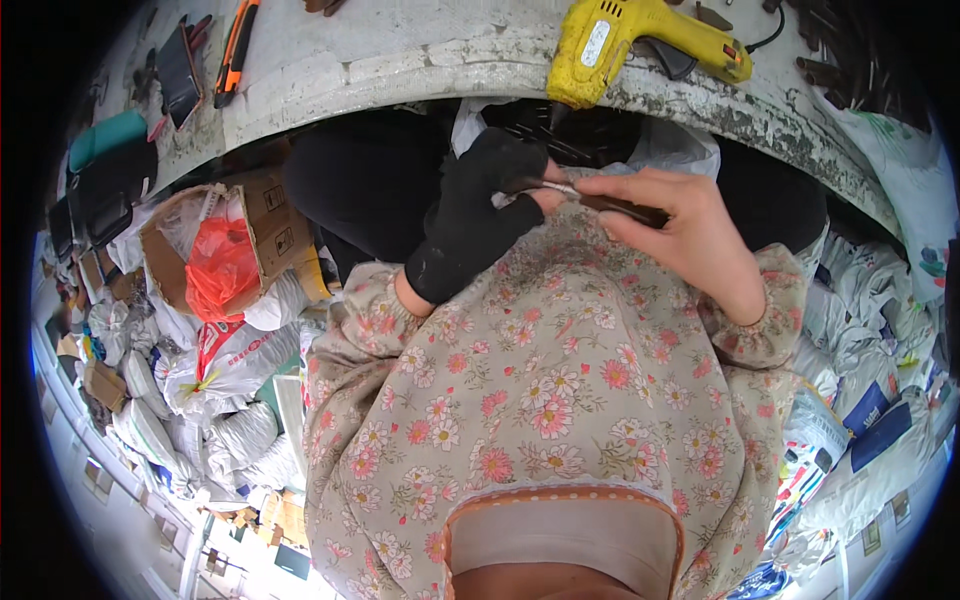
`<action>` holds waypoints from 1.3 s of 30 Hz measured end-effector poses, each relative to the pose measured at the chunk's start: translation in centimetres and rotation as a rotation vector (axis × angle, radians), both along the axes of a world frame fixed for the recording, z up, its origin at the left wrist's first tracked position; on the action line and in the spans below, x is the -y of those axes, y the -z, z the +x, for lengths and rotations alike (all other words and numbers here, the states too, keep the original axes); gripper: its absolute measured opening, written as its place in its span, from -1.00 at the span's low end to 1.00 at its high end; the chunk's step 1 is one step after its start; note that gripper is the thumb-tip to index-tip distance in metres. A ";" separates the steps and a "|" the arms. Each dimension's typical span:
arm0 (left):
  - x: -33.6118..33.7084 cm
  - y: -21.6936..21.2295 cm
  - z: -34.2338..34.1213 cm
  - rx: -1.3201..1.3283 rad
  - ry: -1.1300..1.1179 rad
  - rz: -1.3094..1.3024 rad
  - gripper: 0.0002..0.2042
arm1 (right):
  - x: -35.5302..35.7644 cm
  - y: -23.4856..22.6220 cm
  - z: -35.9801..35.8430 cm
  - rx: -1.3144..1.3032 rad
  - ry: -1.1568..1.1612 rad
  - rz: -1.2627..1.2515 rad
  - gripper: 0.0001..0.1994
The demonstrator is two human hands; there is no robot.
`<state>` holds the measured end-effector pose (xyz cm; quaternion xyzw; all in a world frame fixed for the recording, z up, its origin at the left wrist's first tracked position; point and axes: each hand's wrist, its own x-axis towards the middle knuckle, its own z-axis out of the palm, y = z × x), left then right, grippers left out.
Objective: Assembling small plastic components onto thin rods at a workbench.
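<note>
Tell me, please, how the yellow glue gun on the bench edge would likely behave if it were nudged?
The yellow glue gun lies on its side, so it probably slides rather than rolls. Its grip overhangs the worn bench edge, so it might tip off. Its black cord may drag.

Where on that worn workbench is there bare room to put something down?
The bare stretch of workbench lies between the orange utility knife and the yellow glue gun. The right end, past the gun, is crowded with dark pieces.

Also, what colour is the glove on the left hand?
Black fingerless fabric glove, clearest in the head view.
</note>
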<state>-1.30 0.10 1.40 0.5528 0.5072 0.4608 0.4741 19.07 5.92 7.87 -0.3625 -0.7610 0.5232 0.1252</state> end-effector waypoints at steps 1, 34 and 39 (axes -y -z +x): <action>-0.1 0.1 -0.4 0.002 -0.001 0.011 -0.89 | 0.3 0.5 -0.1 -0.040 0.033 -0.021 -0.71; -4.9 0.5 -0.8 0.076 -0.376 -0.092 -0.79 | -18.9 5.2 18.5 1.242 0.247 0.867 -0.72; -0.9 0.3 0.0 -0.002 -0.395 -0.178 -0.84 | -18.8 4.1 18.4 0.929 0.252 0.778 -0.69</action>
